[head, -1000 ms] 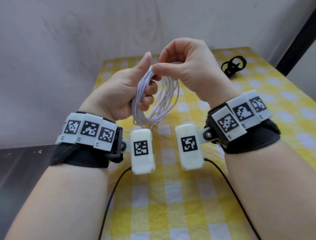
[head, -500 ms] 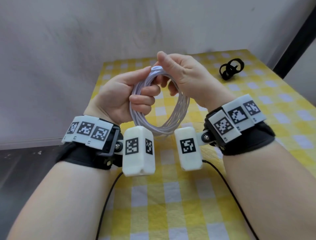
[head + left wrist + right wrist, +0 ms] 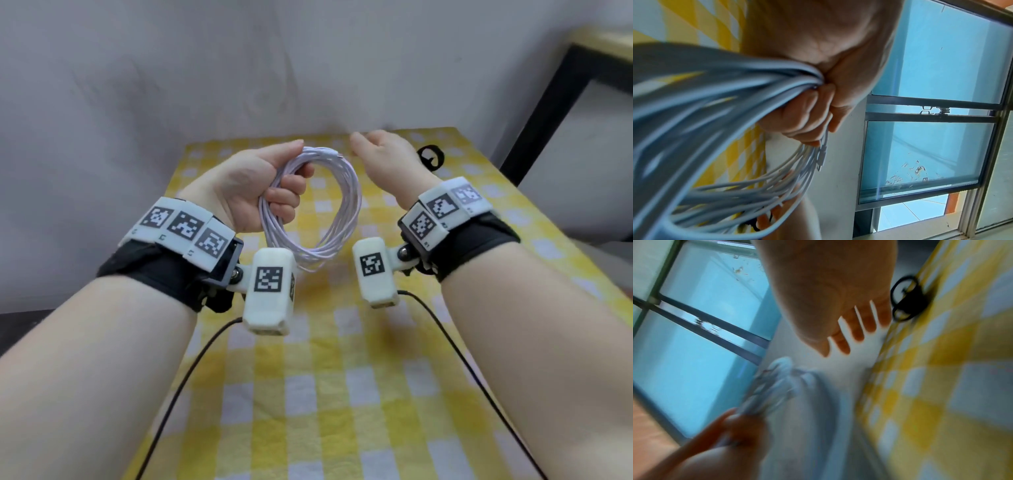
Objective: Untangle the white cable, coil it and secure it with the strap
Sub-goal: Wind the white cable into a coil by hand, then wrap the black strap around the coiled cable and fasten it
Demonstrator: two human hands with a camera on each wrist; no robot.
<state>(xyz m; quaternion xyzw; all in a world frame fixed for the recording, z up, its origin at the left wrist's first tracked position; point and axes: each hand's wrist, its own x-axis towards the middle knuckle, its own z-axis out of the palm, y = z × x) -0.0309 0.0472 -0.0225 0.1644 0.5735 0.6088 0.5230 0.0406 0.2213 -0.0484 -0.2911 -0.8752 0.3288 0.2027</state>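
Left hand point(image 3: 253, 185) gripping coiled white cable point(image 3: 320, 219) mid-air above table point(image 3: 342, 394); right hand point(image 3: 383, 154) empty, fingers loosely curled; strap point(image 3: 431, 157) near far right corner; risks: loose plug end point(image 3: 334, 155) slipping, loops springing apart during one-handed strap pickup.

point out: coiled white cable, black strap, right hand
white cable point(image 3: 346, 192), head view, right side of the coil hanging from the left hand.
black strap point(image 3: 432, 157), head view, its loop on the tablecloth.
right hand point(image 3: 385, 154), head view, back of the hand, holding nothing.
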